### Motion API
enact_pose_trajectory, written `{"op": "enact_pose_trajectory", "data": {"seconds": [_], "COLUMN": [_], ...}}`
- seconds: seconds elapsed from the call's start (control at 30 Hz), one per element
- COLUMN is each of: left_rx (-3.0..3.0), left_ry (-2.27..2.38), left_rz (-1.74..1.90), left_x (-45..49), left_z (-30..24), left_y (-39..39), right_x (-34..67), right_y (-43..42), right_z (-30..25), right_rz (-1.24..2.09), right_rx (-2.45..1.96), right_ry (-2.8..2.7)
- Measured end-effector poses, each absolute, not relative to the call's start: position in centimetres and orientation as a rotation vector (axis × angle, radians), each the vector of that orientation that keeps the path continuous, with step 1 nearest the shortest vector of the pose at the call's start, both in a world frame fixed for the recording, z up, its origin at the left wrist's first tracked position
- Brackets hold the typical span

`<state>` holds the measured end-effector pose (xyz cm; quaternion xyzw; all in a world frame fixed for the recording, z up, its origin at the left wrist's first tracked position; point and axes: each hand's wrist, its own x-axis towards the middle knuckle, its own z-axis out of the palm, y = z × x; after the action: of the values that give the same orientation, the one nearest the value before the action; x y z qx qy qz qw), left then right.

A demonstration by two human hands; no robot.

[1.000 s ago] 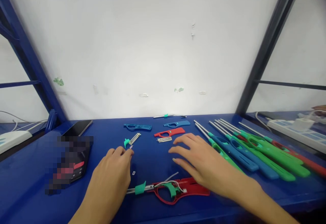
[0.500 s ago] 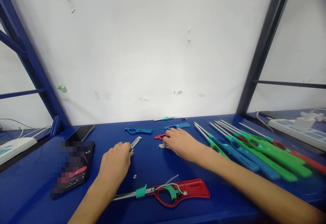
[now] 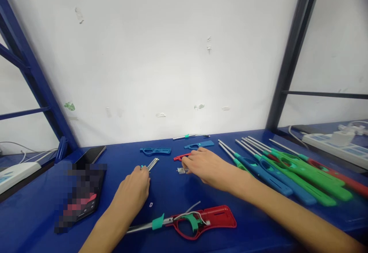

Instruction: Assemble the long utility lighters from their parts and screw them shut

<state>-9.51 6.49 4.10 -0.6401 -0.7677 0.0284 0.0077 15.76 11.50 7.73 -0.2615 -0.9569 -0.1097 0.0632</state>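
Observation:
My left hand [image 3: 132,191] rests on the blue table [image 3: 258,222] with its fingertips pinched on a small silver strip with a teal tip [image 3: 151,164]. My right hand [image 3: 207,167] lies further back, fingers closed around a small silver metal part [image 3: 181,170] and covering most of a red handle shell [image 3: 180,156]. A red open lighter body with a teal trigger and metal tube [image 3: 198,218] lies near the front edge, between my forearms. A tiny white piece [image 3: 151,204] sits just in front of my left hand.
Two blue handle shells [image 3: 155,151] [image 3: 199,145] and a thin rod [image 3: 188,136] lie by the white wall. Several finished long lighters [image 3: 290,168] in green, blue and red lie in a row at right. Two phones [image 3: 80,191] lie at left. Power strips [image 3: 333,145] sit on both sides.
My right hand reached back from the table's middle onto the silver part and red shell. My left hand slid forward to the silver strip and pinched it.

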Motion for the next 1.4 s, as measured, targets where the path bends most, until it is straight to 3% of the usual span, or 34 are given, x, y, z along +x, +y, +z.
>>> {"op": "enact_pose_trajectory", "data": {"seconds": [0.17,0.4,0.9,1.4], "left_rx": [-2.087,-2.176,-2.4,-2.369], "left_ry": [-2.405,-2.417,-2.175,-1.36], "left_rz": [-0.097,-0.618,-1.718,-1.453], "left_x": [-10.4,-11.5,-6.3,-4.4], "left_z": [4.1,4.0,4.2,3.0], "left_y": [5.6,4.9,2.2,0.5], "right_x": [17.4,18.4,18.2,17.7], "right_y": [8.3,6.1,5.0,3.7], "right_z": [8.1,3.8,2.2,3.4], "right_rz": [-0.193,0.228,0.304,0.652], "right_rx": [-0.846,-0.898,-0.864,-0.941], "right_ry": [-2.712,-2.306,-2.168,-2.141]}}
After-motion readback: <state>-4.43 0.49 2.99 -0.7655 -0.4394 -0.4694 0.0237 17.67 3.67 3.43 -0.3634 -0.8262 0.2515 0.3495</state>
